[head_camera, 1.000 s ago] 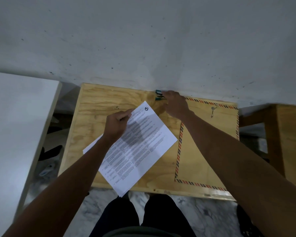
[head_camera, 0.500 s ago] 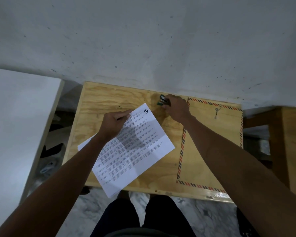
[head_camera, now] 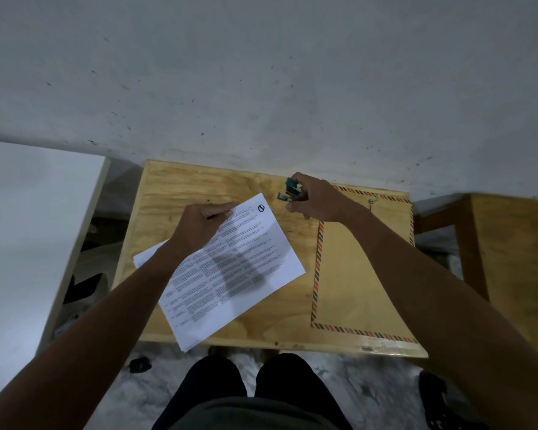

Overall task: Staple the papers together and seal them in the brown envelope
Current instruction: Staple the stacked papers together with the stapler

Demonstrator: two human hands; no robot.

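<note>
The left hand (head_camera: 199,225) lies on the upper left part of the papers (head_camera: 230,268), fingers bent with the index finger stretched along the top edge, pinning the sheets to the surface (head_camera: 205,187). That hold looks meant to keep the sheets squared while the fastening is done; a second sheet peeks out at the left, so the stack is not perfectly aligned. The papers lie askew, their lower corner hanging over the near edge of the surface.

The right hand (head_camera: 317,200) is raised just beyond the top right corner of the papers, its grip closed around a small green stapler (head_camera: 291,192) (its jaw end points left, toward the sheets). The stapler is near that corner but apart from it, so no staple seems to be in yet. Judging by the angle, the free top corner is the target, which would explain why the left hand keeps to the other side.

The envelope (head_camera: 348,274) lies flat on the right half of the surface, striped border showing, partly under the right forearm, with its string clasp at the far end. It is beside the papers, not touching them, within easy reach for the later step. A white table (head_camera: 28,228) stands at the left.
</note>
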